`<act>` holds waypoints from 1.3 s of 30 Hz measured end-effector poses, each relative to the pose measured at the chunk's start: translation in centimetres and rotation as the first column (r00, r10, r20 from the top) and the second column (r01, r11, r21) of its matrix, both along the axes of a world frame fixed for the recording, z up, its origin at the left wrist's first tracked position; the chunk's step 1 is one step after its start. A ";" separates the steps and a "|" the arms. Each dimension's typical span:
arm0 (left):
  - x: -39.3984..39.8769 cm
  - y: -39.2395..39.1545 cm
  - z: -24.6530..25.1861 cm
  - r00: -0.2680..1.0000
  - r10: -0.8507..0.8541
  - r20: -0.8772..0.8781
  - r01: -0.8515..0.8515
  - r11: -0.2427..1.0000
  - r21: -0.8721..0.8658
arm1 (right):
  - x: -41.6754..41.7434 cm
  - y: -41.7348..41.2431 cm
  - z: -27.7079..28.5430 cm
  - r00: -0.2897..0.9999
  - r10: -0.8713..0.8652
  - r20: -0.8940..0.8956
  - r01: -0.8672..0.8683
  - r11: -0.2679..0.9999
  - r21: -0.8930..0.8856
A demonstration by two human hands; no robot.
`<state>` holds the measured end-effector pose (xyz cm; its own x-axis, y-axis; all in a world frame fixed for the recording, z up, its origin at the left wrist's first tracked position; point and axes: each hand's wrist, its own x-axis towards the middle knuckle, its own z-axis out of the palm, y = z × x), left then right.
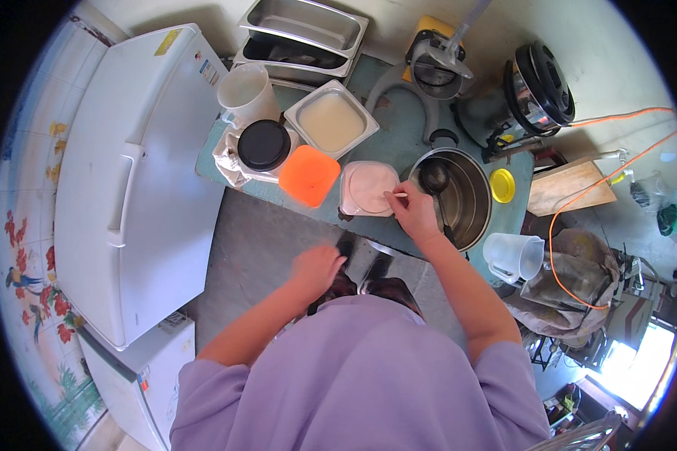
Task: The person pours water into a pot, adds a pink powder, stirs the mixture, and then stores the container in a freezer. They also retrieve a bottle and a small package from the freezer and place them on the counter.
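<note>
My right hand pinches a small white stick-like utensil at the right edge of a clear, square plastic tub. Pale, powder-like contents fill the tub; the utensil's far end cannot be made out. My left hand hangs in front of my body, below the table edge, blurred and with curled fingers. Left of the tub lies an orange square lid. Close on the right stands a deep steel pot with a black ladle inside.
On the green table stand a steel pan of cream-coloured contents, a black-lidded container, a plastic jug and stacked steel pans. A yellow lid and a clear jug sit right. A white refrigerator borders the left.
</note>
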<state>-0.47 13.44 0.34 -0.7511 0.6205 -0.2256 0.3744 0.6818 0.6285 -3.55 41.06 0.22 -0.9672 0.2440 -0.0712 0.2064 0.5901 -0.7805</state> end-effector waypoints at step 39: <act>27.9 -16.5 -13.2 0.247 0.849 0.467 -0.723 0.482 -0.495 | -7.2 -0.8 -6.6 0.852 0.522 -0.044 -0.405 0.710 0.576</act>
